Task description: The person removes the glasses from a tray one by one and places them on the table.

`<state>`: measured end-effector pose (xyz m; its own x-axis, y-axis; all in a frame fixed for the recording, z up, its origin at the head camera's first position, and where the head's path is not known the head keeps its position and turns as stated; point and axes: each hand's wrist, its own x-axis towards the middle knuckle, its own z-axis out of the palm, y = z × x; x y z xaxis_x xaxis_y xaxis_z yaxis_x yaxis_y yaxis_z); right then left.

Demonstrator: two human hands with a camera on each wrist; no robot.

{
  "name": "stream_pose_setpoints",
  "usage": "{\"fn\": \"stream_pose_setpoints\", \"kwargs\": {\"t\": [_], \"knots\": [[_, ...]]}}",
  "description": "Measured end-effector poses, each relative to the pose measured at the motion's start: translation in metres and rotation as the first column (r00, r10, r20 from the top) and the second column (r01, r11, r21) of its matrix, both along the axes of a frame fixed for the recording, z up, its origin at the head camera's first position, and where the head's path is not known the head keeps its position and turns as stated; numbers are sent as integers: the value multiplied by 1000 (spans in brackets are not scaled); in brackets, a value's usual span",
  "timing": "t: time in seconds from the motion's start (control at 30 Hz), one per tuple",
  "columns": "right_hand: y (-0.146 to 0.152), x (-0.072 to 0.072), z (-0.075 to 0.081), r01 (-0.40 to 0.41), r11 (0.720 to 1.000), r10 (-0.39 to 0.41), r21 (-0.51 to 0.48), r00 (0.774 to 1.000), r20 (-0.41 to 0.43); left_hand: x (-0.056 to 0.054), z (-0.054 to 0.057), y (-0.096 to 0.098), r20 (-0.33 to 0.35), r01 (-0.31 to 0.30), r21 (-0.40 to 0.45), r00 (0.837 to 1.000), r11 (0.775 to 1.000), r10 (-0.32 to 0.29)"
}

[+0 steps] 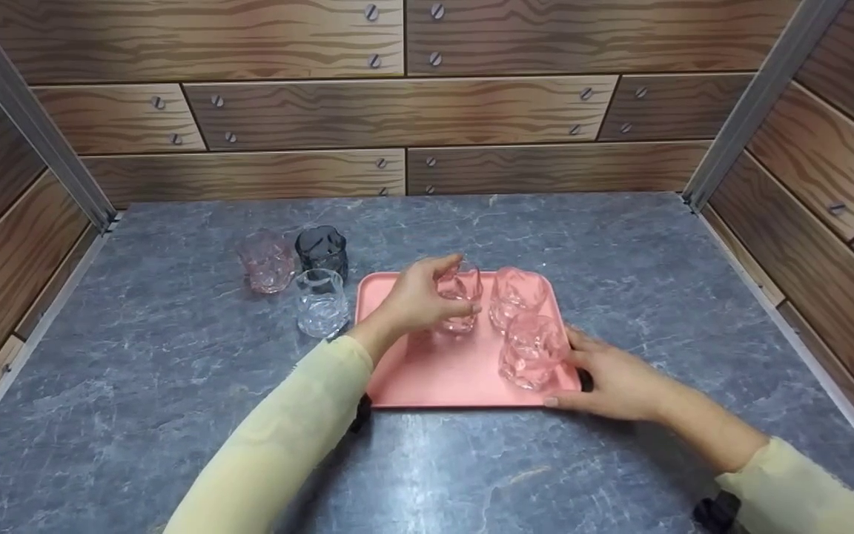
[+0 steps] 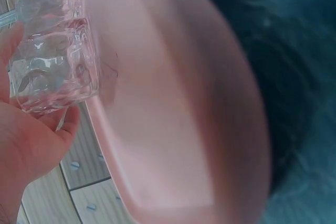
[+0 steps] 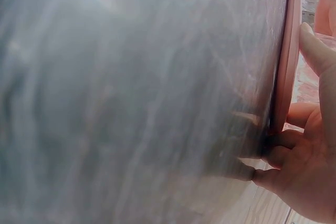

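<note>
A clear faceted drinking glass [image 1: 465, 288] stands near the far middle of the pink tray [image 1: 442, 371]. My left hand [image 1: 423, 297] holds it from the left, thumb and fingers around its sides. In the left wrist view the glass [image 2: 52, 72] sits upright between the thumb and the fingers. Two more clear glasses, a far one [image 1: 517, 297] and a nearer one [image 1: 534, 352], stand along the tray's right side. My right hand [image 1: 616, 378] grips the tray's right edge near the front corner; in the right wrist view its thumb [image 3: 315, 51] lies at the rim.
Left of the tray, on the grey marbled table [image 1: 175, 386], stand a pinkish glass [image 1: 267, 263], a dark smoky glass [image 1: 322, 251] and a clear glass [image 1: 322, 304], close together. Wood-patterned panels [image 1: 397, 111] wall in the back and sides.
</note>
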<state>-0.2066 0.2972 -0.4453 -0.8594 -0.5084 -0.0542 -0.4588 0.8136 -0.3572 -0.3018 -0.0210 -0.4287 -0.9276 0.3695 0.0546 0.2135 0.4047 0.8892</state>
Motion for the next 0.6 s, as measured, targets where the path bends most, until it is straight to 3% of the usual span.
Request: {"fn": "stream_pose_setpoints", "kwargs": {"t": [0.4,0.6], "knots": [[-3,-2,0,-13,1000,13,-2,1000,-7,5,1,-8,11,-67,27,998,997,66],[0,-1,0,-18,1000,18,-18,1000,-20,11,21,-17,-51,-49,62,997,997,53]]}}
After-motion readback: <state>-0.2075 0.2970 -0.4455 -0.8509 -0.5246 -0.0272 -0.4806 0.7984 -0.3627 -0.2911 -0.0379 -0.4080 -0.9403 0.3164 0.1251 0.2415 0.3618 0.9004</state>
